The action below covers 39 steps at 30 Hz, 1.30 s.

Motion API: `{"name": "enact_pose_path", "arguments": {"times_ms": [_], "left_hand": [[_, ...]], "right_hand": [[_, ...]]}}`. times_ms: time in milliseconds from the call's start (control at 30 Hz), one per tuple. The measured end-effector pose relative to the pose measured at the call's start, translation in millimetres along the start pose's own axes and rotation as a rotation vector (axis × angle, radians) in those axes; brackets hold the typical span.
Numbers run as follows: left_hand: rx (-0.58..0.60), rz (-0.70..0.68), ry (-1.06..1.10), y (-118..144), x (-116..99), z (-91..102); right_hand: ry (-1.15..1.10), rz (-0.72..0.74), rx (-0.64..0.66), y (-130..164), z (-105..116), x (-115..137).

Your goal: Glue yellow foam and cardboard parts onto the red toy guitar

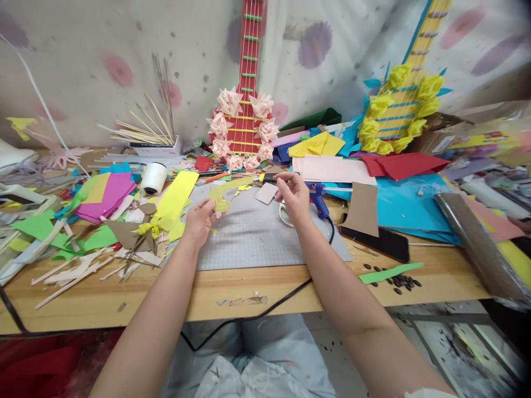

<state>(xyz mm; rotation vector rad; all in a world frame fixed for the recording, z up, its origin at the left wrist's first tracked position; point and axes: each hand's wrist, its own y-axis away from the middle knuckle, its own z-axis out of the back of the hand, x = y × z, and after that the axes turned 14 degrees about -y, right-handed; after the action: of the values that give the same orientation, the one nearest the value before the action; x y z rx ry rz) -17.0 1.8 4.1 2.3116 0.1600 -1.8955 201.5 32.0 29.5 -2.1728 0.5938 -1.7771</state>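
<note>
My left hand (199,222) is closed on a yellow paper piece (219,199), blurred by motion, its folded shape hard to make out. The piece is held above the left part of a grey cutting mat (249,243). Over the mat's right side is my right hand (293,196), its fingers bent and apart with nothing visible between them. Just behind that hand lies a black and yellow tool (269,178), partly covered. A small pale card (266,193) and a white tape roll (285,214) are beside it. A blue glue gun (318,200) stands to its right.
Paper scraps and scissors (139,251) crowd the left. Behind stand a red paper guitar (244,130) and a yellow one (394,110). At right are a phone (381,243), black beads (400,284) and blue sheets (415,204). A black cable (249,318) crosses the front edge.
</note>
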Motion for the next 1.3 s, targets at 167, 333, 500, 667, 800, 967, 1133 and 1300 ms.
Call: {"name": "enact_pose_path", "arguments": {"times_ms": [167, 333, 500, 667, 800, 967, 1133, 1300], "left_hand": [[0.064, 0.282, 0.398, 2.9, -11.4, 3.8], [0.083, 0.404, 0.568, 3.8, -13.2, 6.3], [0.023, 0.412, 0.598, 2.7, -12.5, 7.8], [-0.002, 0.403, 0.612, 2.5, -12.4, 8.3], [-0.019, 0.391, 0.625, 2.1, -12.1, 9.3], [-0.023, 0.395, 0.631, 1.6, -11.2, 9.8], [-0.023, 0.385, 0.615, 1.9, -11.2, 9.2], [-0.038, 0.374, 0.611, 0.3, -10.9, 9.7]], "right_hand": [[-0.104, -0.112, -0.140, -1.1, 1.4, -26.7], [-0.024, -0.282, -0.060, 9.5, -7.5, -45.5], [0.070, -0.291, 0.029, 13.9, -9.2, -46.7], [0.105, -0.309, 0.056, 14.2, -9.3, -48.0], [0.108, -0.317, 0.077, 15.6, -10.1, -47.9], [0.115, -0.341, 0.110, 17.7, -12.0, -45.2], [0.129, -0.360, 0.130, 18.3, -14.0, -44.8], [0.121, -0.352, 0.141, 18.4, -12.6, -50.3]]}}
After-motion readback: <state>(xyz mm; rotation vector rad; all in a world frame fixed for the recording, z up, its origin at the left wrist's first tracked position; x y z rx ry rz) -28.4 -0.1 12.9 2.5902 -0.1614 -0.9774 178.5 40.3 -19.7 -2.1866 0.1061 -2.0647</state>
